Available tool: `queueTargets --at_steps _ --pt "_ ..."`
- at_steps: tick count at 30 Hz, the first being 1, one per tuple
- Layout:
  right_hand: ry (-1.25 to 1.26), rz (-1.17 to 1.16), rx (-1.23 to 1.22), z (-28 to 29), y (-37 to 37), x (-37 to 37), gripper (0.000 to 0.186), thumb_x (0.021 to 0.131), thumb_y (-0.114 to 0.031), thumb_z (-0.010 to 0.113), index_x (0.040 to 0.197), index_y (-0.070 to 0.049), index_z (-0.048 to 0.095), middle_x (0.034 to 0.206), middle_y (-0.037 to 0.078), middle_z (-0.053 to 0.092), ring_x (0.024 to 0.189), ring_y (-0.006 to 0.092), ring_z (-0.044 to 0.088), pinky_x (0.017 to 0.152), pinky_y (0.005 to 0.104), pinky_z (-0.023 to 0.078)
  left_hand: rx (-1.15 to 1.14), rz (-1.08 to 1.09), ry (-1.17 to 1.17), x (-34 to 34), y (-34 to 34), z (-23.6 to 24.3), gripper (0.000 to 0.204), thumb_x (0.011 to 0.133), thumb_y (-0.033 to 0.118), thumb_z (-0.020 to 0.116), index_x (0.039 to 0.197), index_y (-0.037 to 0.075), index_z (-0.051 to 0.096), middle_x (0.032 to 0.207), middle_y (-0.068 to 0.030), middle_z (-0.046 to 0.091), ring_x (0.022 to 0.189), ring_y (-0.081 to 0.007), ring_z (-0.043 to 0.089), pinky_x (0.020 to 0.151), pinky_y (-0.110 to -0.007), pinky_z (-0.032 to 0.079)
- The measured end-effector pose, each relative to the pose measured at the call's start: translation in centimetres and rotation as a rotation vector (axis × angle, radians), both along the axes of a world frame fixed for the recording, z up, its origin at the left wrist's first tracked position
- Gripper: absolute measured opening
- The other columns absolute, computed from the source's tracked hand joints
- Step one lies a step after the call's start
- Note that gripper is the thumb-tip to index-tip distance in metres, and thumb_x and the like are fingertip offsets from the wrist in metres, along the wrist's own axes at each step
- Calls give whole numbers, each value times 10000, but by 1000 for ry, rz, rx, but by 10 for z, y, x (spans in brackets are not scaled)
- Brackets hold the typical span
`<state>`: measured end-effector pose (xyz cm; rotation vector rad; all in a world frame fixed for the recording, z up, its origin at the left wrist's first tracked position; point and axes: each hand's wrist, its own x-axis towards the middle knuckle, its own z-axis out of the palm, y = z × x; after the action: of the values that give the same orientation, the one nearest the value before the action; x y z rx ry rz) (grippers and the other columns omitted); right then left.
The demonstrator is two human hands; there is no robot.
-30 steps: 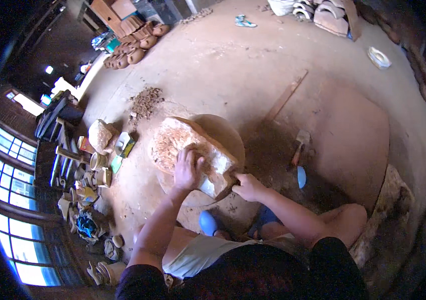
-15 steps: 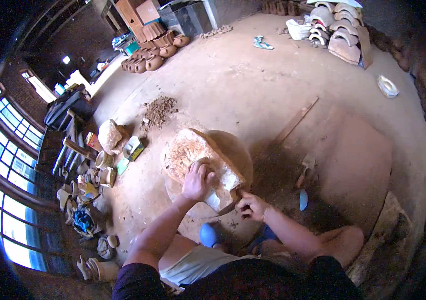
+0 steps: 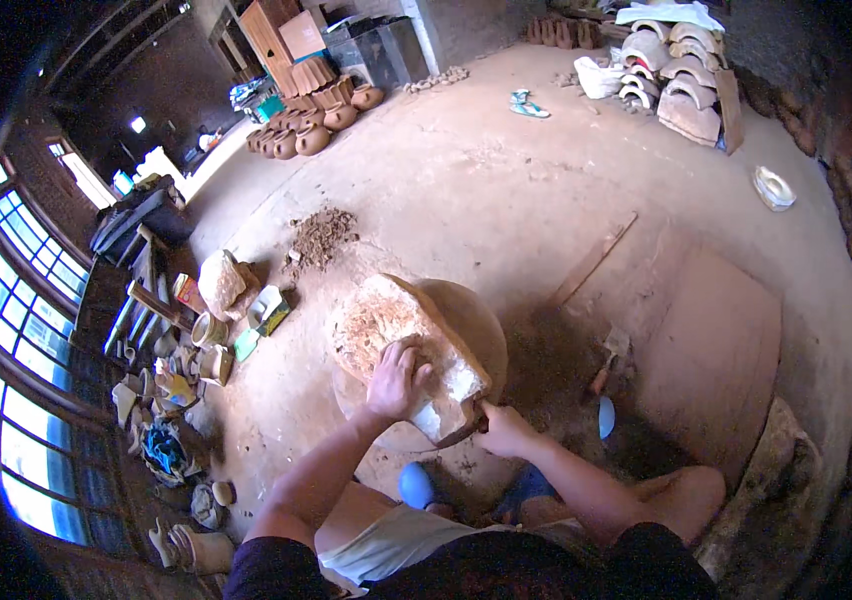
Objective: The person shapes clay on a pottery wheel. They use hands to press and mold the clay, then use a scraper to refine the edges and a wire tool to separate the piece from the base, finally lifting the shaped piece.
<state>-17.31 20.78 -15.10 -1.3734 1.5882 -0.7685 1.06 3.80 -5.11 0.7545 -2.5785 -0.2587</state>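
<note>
A big pale slab of clay point(image 3: 386, 325) lies tilted on a round brown wheel disc point(image 3: 478, 320) on the earthen floor. My left hand point(image 3: 396, 380) presses flat on the slab's near end, fingers spread. My right hand point(image 3: 506, 430) grips the slab's lower right corner from underneath, where a dark edge shows. Both forearms come up from the bottom edge. My knees and blue footwear point(image 3: 416, 487) sit just below the disc.
A clay lump point(image 3: 221, 283), small pots and tools point(image 3: 196, 350) lie left of the disc. A pile of loose clay point(image 3: 321, 238) is behind it. A wooden stick point(image 3: 591, 260), a flat board point(image 3: 711, 350), stacked pots point(image 3: 311, 120) and curved tiles point(image 3: 671, 70) stand farther off.
The view has tipped so the disc and slab sit lower and more central. My left hand slid down toward the slab's near end; my right hand stays at its corner.
</note>
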Motion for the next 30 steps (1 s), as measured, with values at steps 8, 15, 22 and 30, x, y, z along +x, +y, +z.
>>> queueTargets --at_steps 8,15,22,30 --pt "-289 -9 89 -11 -22 -13 747 709 -155 855 1366 19 545 1087 177 741 808 286 730 717 411 619 -41 56 -56 -11 -6 -13 336 996 299 628 1158 5 642 1300 -218 595 1191 -426 555 1043 -531 440" --pt "-328 30 39 14 -3 -19 728 721 -148 858 1363 1 548 981 141 714 912 249 699 634 384 595 -58 141 25 -14 2 -14 377 1008 311 609 1168 -31 608 1224 -235 594 1194 -422 551 1061 -507 428" --pt "211 28 -42 9 4 -3 725 789 -233 766 1436 -24 513 1152 338 689 1090 447 697 889 527 578 -11 120 -39 0 -1 -18 369 995 303 628 1181 -16 619 1291 -216 600 1231 -411 550 1092 -500 422" --pt "794 83 23 24 -11 -2 384 853 -155 651 1228 -76 655 950 263 738 928 391 760 789 555 597 -53 7 10 4 -12 -17 402 1008 303 609 1232 -32 608 1304 -245 598 1234 -433 550 1072 -509 436"
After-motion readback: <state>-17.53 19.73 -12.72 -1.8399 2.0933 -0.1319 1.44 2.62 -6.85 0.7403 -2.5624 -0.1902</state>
